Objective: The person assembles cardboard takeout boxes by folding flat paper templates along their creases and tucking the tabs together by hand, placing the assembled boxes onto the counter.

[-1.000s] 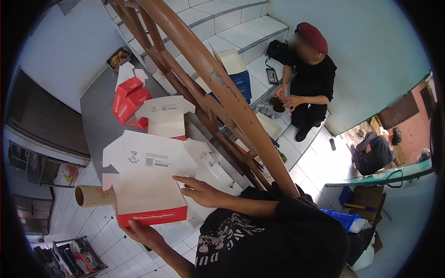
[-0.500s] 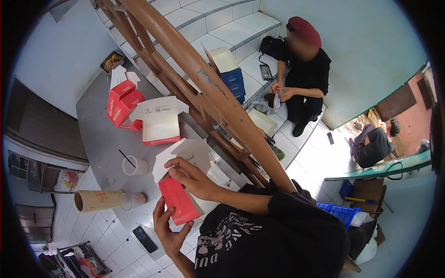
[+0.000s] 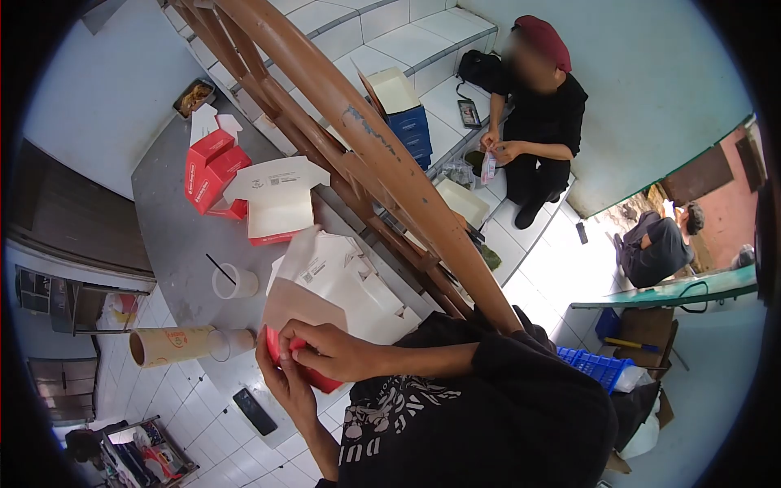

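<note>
Cardboard box (image 3: pixel 306 309), red outside and pale inside, is at the near edge of the surface (image 3: pixel 183 236); our left hand (image 3: pixel 290 385) clasps its side, and our right hand (image 3: pixel 332 353), thumb and fingers bent, pinches its red part (the upper end looks blurred to us). White cartons (image 3: pixel 362 281) lie just beyond it, near a cup (image 3: pixel 235 281) with a straw (image 3: pixel 220 268).

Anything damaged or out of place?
Chipped paint on the brown handrail, bluish-grey showing through. The phone lies close to the edge of the table, perhaps easily knocked off. No spill visible; right hand partly hides the held red box.
</note>
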A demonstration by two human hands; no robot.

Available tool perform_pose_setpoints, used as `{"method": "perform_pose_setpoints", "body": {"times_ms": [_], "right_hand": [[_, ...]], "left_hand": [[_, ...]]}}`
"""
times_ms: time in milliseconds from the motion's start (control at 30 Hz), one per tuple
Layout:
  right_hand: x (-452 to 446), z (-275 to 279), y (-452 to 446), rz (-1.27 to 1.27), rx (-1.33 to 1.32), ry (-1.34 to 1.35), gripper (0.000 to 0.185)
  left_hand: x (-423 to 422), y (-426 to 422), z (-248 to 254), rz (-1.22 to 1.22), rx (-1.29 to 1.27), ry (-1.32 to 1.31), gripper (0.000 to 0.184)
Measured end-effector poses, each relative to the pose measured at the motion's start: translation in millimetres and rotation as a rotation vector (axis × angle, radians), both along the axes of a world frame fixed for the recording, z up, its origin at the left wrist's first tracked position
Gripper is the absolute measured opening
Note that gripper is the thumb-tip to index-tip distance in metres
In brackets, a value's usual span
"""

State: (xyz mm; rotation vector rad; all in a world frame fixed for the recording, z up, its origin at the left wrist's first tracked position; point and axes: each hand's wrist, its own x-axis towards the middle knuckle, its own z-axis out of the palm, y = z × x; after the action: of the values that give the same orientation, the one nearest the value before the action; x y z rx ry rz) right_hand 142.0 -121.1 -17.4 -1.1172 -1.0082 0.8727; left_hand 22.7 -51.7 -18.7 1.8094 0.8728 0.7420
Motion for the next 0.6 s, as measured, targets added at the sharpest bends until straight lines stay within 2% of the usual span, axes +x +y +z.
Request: {"method": "perform_pose_setpoints", "body": {"times_ms": [100, 267, 333, 400, 500, 600], "right_hand": [[-3.7, -1.2, 2.6, -0.033, 0.053, 0.043, 0.016], [-0.1, 0.8, 0.3, -0.06, -0.043, 0.023, 0.019], [-2.7, -10.1, 5.1, -0.094, -0.04, 0.041, 0.021], [-7.0, -14.1, 5.6, -0.135, -0.037, 0.064, 0.022], [-8.1, -11.6, 3.7, -0.041, 0.026, 0.156, 0.026], [-10.2, -13.7, 4.6, 0.03, -0.083, 0.262, 0.026]], "left_hand": [[-3.0, -0.2, -5.1, 0.026, -0.028, -0.047, 0.04], [4.1, -4.3, 1.6, 0.047, 0.027, -0.103, 0.035], [3.3, -4.2, -1.5, 0.068, -0.096, -0.222, 0.033], [1.1, -3.7, -3.3, 0.095, -0.126, -0.225, 0.031], [-1.4, -1.7, -7.9, 0.146, -0.146, -0.237, 0.028], [-1.7, -0.6, -10.8, 0.158, -0.118, -0.256, 0.026]]}}
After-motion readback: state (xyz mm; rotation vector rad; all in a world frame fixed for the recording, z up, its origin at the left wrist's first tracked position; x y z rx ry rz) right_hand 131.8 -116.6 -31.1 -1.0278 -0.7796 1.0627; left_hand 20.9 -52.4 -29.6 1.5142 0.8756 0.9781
